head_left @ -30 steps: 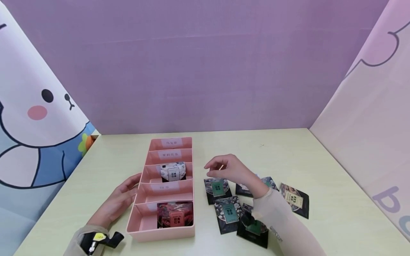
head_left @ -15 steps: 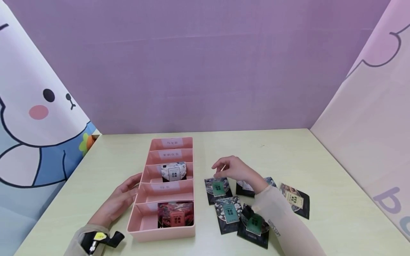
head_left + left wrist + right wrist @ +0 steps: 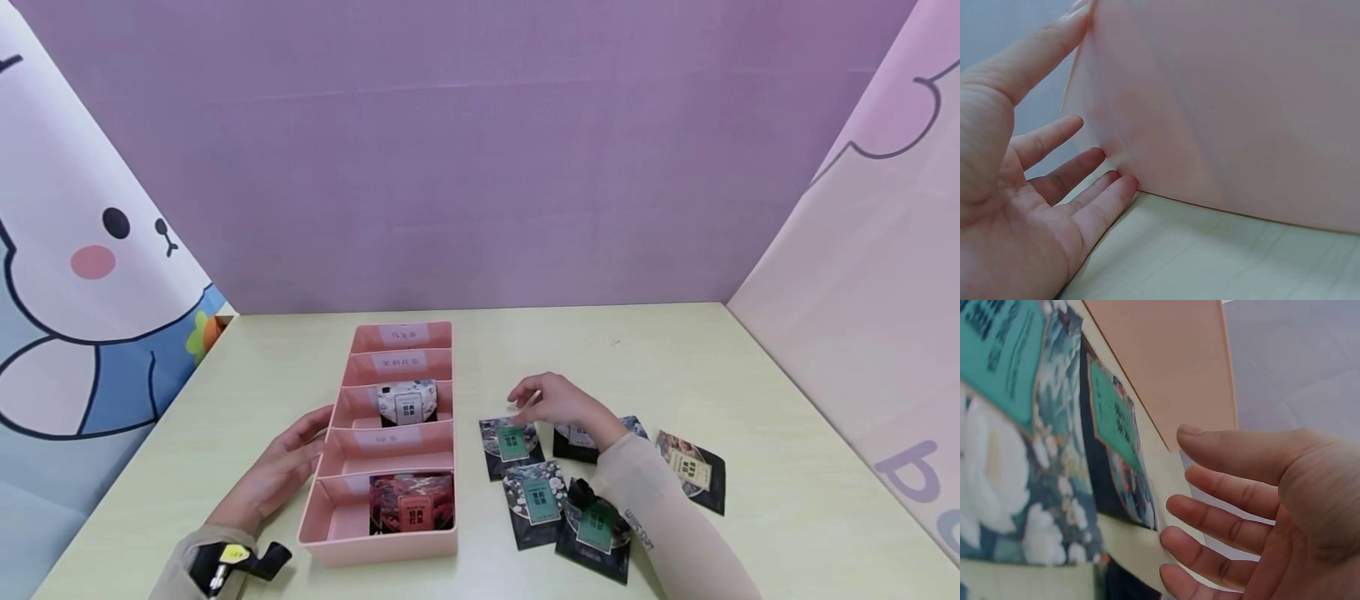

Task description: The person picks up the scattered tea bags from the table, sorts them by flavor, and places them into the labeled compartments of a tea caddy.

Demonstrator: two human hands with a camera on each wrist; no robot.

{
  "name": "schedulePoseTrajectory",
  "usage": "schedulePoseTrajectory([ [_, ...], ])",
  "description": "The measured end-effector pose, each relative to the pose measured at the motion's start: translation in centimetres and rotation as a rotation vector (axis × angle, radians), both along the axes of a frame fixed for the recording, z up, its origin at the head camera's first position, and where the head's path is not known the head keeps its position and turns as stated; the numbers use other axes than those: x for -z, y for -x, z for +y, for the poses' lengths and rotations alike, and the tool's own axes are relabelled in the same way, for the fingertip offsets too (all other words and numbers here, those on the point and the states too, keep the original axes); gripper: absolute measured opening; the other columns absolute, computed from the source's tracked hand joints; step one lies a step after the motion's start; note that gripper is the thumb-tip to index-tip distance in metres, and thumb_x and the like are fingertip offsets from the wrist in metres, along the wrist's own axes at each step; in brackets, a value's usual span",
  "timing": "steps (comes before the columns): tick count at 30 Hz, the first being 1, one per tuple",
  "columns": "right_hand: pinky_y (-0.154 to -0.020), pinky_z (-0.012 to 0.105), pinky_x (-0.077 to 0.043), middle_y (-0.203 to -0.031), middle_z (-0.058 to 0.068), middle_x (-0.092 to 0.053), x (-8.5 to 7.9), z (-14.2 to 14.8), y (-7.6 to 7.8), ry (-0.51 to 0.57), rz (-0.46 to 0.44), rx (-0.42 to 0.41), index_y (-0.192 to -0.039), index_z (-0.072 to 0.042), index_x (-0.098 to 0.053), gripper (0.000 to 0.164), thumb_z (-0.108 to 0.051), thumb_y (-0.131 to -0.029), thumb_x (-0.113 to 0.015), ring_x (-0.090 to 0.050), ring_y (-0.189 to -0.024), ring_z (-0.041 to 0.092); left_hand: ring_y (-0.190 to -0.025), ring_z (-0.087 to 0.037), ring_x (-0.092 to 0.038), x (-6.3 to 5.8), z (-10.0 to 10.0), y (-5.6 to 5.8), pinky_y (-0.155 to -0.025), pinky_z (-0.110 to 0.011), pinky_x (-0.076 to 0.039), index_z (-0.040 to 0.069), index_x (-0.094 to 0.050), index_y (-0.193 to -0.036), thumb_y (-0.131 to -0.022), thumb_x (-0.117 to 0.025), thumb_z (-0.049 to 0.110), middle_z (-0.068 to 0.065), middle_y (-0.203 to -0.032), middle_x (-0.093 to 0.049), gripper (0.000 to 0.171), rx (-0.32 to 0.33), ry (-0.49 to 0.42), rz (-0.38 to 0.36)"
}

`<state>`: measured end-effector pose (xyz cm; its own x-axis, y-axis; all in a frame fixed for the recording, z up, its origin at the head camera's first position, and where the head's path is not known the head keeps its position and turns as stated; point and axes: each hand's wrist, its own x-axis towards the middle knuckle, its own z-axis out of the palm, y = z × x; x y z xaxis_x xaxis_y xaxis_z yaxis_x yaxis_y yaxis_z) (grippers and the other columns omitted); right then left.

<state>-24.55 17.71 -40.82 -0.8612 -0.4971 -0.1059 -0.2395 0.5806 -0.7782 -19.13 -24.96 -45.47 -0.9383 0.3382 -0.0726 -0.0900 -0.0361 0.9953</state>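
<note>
The sachet with the green label (image 3: 512, 445) lies flat on the tabletop (image 3: 667, 358), at three o'clock from the pink box (image 3: 382, 547). The right hand (image 3: 561, 400) stays over its one o'clock corner, fingers loosely bent and grasping nothing; whether the thumb touches the sachet, one cannot tell. The left hand (image 3: 279, 468), at nine o'clock of the box, is relaxed and rests fingertips against its wall without clenching. The sachet is probably light, thin and flexible, its film perhaps slippery; a gentle pinch at the twelve o'clock edge should suit, without squeezing its middle.
</note>
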Motion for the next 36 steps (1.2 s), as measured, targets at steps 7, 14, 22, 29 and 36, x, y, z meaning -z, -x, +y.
schedulePoseTrajectory([
  [7, -0.08, 0.037, -0.052, -0.106, 0.01, -0.066, 0.3, 0.2, 0.1, -0.015, -0.033, 0.0, -0.115, 0.001, -0.068, 0.034, -0.008, -0.083, -0.079, -0.06, -0.095, 0.023, -0.119, -0.002, -0.051, 0.0, 0.0, 0.0, -0.098, -0.023, -0.047, -0.001, -0.027, -0.153, -0.104, -0.052, 0.012, -0.001, -0.14, -0.04, 0.057, 0.007, -0.002, 0.004],
  [14, -0.069, 0.032, -0.049, -0.104, 0.008, -0.063, 0.7, 0.1, 0.2, -0.02, -0.053, 0.005, -0.116, 0.001, -0.068, 0.046, 0.007, -0.072, -0.082, -0.052, -0.081, 0.019, -0.119, -0.002, -0.051, 0.0, 0.0, 0.0, -0.098, -0.022, -0.046, -0.002, -0.026, -0.153, -0.104, -0.052, 0.012, 0.001, -0.14, -0.041, 0.058, 0.001, 0.002, 0.007],
  [22, -0.068, 0.032, -0.045, -0.093, 0.006, -0.06, 1.2, 0.0, -0.1, -0.007, -0.078, 0.061, -0.11, -0.002, -0.07, 0.043, 0.012, -0.071, -0.08, -0.047, -0.078, 0.019, -0.119, -0.001, -0.051, 0.0, 0.0, 0.0, -0.098, -0.022, -0.046, -0.002, -0.025, -0.153, -0.104, -0.052, 0.012, -0.001, -0.14, -0.04, 0.058, -0.007, 0.011, 0.004],
  [29, -0.068, 0.031, -0.049, -0.085, 0.005, -0.058, 1.2, -0.1, -0.2, -0.009, -0.061, 0.083, -0.106, -0.001, -0.07, 0.04, 0.013, -0.07, -0.081, -0.05, -0.074, 0.018, -0.118, -0.002, -0.052, 0.1, 0.0, 0.0, -0.098, -0.022, -0.047, 0.001, -0.029, -0.153, -0.104, -0.052, 0.012, 0.005, -0.136, -0.044, 0.055, -0.003, -0.001, 0.008],
  [36, -0.068, 0.03, -0.053, -0.081, 0.007, -0.059, 0.9, -0.3, -0.5, -0.015, -0.065, 0.11, -0.102, 0.0, -0.07, 0.038, 0.016, -0.069, -0.08, -0.053, -0.072, 0.017, -0.118, -0.001, -0.051, -0.1, 0.1, 0.0, -0.097, -0.021, -0.046, -0.003, -0.023, -0.154, -0.104, -0.051, 0.015, -0.003, -0.142, -0.039, 0.059, 0.001, 0.042, -0.001],
])
